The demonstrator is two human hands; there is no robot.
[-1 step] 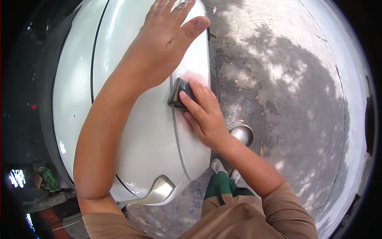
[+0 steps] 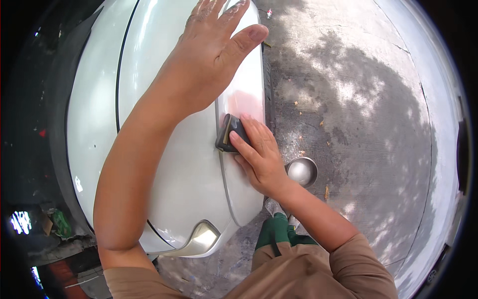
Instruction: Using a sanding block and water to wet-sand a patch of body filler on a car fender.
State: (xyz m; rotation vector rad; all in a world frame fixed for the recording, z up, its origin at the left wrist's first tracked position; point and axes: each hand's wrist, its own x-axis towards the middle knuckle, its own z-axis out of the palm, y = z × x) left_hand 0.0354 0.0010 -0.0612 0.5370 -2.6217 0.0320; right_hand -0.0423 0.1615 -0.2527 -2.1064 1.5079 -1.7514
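Observation:
My right hand (image 2: pixel 263 158) presses a dark sanding block (image 2: pixel 232 132) against the white car body (image 2: pixel 184 169), its fingers lying along the block's right side and the thumb on top. The block sits across the seam between two panels. Just beyond it, a dull pinkish patch (image 2: pixel 244 102) shows in the paint. My left hand (image 2: pixel 215 47) reaches farther out over the body, palm down with thumb and fingers spread and a whitish film on the fingers. It holds nothing; its fingertips run out of the picture at the top, and whether it rests on the paint is unclear.
A round metal bowl (image 2: pixel 313 174) stands on the concrete floor (image 2: pixel 368 149), right of my feet. Dry leaves lie scattered beyond it. A tyre (image 2: pixel 267 74) shows along the car's right edge, and a lamp (image 2: pixel 205 236) sits at its near corner.
My right hand and the sanding block have slid a little toward me along the panel seam, baring more of the pinkish patch. My left hand stays nearly in place.

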